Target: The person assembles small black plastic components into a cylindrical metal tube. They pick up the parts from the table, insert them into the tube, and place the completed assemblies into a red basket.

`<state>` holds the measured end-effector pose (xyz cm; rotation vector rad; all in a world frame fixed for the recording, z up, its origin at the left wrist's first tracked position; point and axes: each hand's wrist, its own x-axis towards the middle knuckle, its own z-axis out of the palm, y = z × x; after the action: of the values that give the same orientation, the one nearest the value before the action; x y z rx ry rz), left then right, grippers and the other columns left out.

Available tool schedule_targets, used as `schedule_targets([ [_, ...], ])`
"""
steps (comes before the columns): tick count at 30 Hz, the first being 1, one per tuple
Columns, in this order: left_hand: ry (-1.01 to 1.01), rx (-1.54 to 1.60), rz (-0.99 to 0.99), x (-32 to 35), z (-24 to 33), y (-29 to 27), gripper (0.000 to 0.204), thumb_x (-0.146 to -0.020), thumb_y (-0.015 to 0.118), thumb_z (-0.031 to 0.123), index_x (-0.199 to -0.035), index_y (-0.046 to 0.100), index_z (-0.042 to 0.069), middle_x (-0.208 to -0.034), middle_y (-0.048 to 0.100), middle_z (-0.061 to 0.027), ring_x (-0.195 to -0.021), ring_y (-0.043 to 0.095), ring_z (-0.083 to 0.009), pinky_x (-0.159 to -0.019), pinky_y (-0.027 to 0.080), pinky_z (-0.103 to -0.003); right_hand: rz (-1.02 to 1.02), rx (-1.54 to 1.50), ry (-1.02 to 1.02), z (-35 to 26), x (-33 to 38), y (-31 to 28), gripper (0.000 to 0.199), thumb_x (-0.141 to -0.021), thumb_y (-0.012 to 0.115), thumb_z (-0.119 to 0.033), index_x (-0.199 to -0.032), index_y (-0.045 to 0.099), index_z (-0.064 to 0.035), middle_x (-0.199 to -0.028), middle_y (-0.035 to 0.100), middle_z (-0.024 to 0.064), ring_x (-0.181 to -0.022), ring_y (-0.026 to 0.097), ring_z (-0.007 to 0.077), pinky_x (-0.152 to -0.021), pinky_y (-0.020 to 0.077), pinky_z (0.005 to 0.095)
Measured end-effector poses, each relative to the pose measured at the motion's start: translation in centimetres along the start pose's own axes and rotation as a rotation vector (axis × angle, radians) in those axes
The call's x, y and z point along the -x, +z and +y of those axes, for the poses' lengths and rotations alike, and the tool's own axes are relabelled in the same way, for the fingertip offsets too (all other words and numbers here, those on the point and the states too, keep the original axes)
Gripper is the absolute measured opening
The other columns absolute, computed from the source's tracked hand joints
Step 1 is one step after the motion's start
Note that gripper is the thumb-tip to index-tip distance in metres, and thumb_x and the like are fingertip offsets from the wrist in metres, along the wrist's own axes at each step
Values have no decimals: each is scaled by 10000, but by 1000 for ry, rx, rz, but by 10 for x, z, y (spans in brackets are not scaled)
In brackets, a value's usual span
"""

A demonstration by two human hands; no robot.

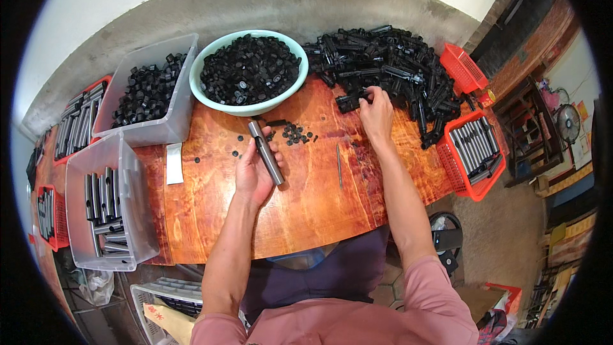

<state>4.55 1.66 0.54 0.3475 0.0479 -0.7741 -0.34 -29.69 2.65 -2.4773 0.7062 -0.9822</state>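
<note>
A dark grey metal tube with an opening near its upper end lies across the palm of my left hand, the fingers wrapped round it. Over to the right, my right hand reaches to the near edge of a heap of black plastic parts. Its fingertips are closed on a short black cylindrical part. Between the hands, small black discs lie scattered on the wooden table. A thin metal rod rests on the wood near my right forearm.
Behind the left hand stands a pale green basin of black caps. To the left are a clear bin of black pieces, another clear bin with tubes, and a white strip. A red basket of tubes sits at the right edge.
</note>
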Motion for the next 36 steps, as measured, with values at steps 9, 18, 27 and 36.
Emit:
schedule_targets([
  [9, -46, -119, -57, 2, 2, -9, 433, -1078, 410, 436, -1421, 498, 186, -908, 607, -53, -759, 578, -211, -674, 486, -376, -113, 272, -16, -4, -29, 10, 303, -826, 730, -268, -955, 717, 7, -1007, 693, 223, -928, 677, 447, -834, 550, 503],
  [18, -24, -100, -47, -1, 0, -11, 409, -1074, 432, 405, -1394, 516, 164, -909, 599, -78, -752, 569, -221, -688, 479, -380, 112, -250, 27, -19, -21, -41, 283, -811, 716, -100, -1072, 718, 10, -931, 733, 140, -785, 702, 196, -747, 552, 317],
  [27, -31, -156, -74, 3, -3, -12, 421, -1040, 536, 354, -1404, 499, 145, -974, 624, -68, -759, 593, -199, -671, 492, -349, -89, -1325, 391, -41, 70, -76, 303, -916, 616, -33, -1210, 625, 37, -1043, 696, 120, -935, 700, 193, -846, 581, 322],
  [36, 132, -337, 40, 4, -2, -5, 426, -986, 652, 177, -1376, 510, 84, -881, 586, -49, -713, 614, -148, -623, 530, -290, -373, -1384, 407, -93, 159, -49, 346, -856, 669, 51, -1187, 573, 30, -1138, 639, 129, -1007, 678, 233, -907, 568, 356],
])
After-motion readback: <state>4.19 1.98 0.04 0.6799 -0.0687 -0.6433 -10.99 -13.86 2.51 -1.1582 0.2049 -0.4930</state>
